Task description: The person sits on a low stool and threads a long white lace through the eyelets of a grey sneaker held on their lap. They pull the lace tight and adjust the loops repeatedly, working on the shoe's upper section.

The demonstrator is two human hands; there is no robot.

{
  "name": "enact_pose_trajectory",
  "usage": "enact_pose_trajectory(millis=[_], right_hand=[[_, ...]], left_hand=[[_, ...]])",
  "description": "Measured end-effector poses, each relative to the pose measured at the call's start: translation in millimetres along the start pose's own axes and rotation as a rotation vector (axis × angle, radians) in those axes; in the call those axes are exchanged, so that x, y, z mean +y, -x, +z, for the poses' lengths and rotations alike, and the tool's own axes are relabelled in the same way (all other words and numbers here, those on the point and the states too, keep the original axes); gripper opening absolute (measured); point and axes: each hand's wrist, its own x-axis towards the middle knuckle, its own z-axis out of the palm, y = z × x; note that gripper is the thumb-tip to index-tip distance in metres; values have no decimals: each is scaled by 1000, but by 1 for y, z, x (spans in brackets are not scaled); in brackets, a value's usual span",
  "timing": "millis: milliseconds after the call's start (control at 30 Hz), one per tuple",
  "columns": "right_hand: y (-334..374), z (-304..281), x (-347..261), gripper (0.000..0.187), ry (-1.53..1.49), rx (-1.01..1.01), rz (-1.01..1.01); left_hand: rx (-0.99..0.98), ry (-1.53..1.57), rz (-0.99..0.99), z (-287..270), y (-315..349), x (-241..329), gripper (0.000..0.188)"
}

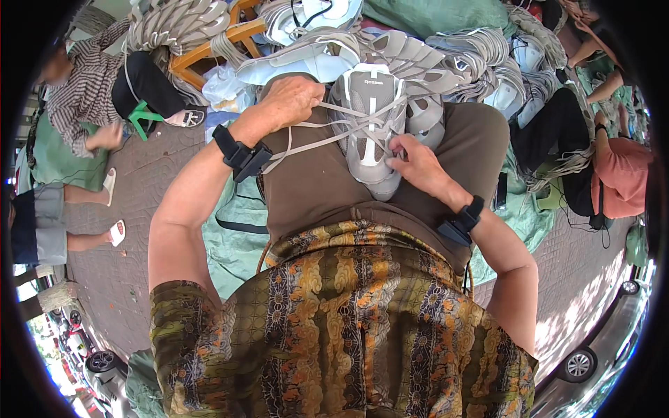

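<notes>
Across my lap lies a grey and white sneaker upper (366, 166), its toe end toward me and its tongue pointing away. Pale beige shoelaces (301, 148) cross over its front and trail to the left. My left hand (293, 103), left of the tongue, is closed on a shoelace that is pulled out sideways. At the upper's right edge, near the eyelets, my right hand (418, 164) has its fingertips bent in against it; what they pinch is hidden. Another grey upper (424, 118) sits partly behind the first, on the right.
Stacked shoe uppers (467, 59) and white ones (300, 61) heap up beyond my knees, before a green sack (439, 15). A wooden stool (202, 59) stands at the far left. People sit on both sides; a person in a checked shirt (90, 76) is left. A car (599, 348) is lower right.
</notes>
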Motion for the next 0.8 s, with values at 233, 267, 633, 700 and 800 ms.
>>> enact_pose_trajectory(millis=[233, 267, 633, 700, 800], right_hand=[[-22, -18, 2, 7, -653, -244, 254], [-21, -27, -4, 6, -680, -251, 284], [-19, -100, 2, 13, -748, -183, 256], [-17, -96, 1, 14, -658, -197, 206], [-16, -87, -1, 16, -395, -244, 92]], left_hand=[[26, 25, -97, -16, 29, -21, 11], [31, 18, -109, -18, 32, -23, 10], [123, -20, -173, -33, 76, -81, 12], [113, -7, -198, -31, 79, -81, 11], [115, -3, -236, -37, 81, -78, 11]])
